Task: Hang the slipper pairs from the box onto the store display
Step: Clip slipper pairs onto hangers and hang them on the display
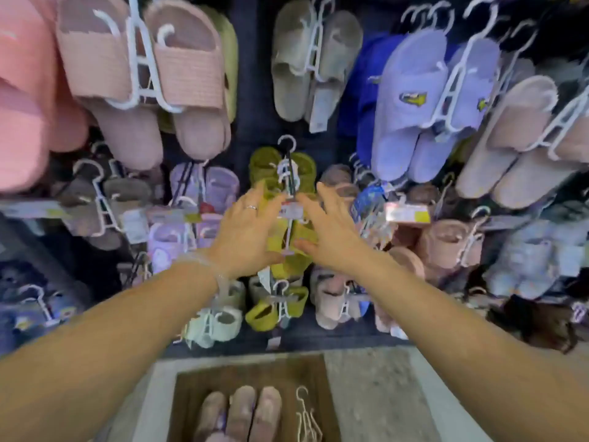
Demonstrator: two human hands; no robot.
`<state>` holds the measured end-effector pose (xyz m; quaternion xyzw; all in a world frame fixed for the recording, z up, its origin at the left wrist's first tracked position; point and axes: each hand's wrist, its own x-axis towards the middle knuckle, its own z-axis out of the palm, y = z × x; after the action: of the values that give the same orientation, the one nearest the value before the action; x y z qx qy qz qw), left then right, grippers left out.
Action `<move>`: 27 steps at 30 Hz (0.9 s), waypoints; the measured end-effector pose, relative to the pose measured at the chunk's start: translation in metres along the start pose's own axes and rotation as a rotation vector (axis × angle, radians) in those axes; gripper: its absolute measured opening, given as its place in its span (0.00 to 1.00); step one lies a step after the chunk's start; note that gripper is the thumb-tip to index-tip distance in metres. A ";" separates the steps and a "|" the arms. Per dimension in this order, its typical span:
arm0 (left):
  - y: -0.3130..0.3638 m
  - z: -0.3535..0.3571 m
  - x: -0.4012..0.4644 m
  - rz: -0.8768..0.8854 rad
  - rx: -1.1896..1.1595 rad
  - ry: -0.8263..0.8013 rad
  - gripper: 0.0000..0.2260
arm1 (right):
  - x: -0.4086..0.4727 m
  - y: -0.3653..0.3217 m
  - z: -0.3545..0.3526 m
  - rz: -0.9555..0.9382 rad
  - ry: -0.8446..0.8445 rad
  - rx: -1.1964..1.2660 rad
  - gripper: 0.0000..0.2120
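Both hands reach into the middle of the display [245, 90], one to each side of a yellow-green pair [291, 247] that hangs with its long axis up and down, toes low, on a white hanger [288, 231]. The pair lies straight ahead between the palms, so neither hand is clearly nearer; the left hand [247, 231] flanks its left slipper and the right hand [331, 231] its right. The fingers of both hands are spread wide and only loosely curved. The left fingers [258, 193] reach up beside an olive pair [282, 169] hung just above, and the right thumb looks to rest on the yellow-green slipper's edge. Neither hand is closed around anything, and motion blur hides whether the left palm touches the pair. Whether the hanger's hook sits on its peg cannot be told; a price tag [290, 210] covers that spot. Below, at the display's bottom edge, the box [188, 390] on the floor holds more pinkish slippers [240, 413] and loose hangers [307, 416].
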<state>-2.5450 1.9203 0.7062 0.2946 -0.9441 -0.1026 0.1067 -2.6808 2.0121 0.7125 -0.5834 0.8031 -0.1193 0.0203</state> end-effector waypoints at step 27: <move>-0.098 0.533 -0.146 -0.555 -0.191 -0.899 0.41 | -0.152 0.170 0.535 0.518 -0.871 0.205 0.34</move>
<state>-2.5150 1.9955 0.1505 0.4492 -0.7698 -0.3285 -0.3127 -2.6991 2.1143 0.1399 -0.3561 0.8224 0.0657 0.4388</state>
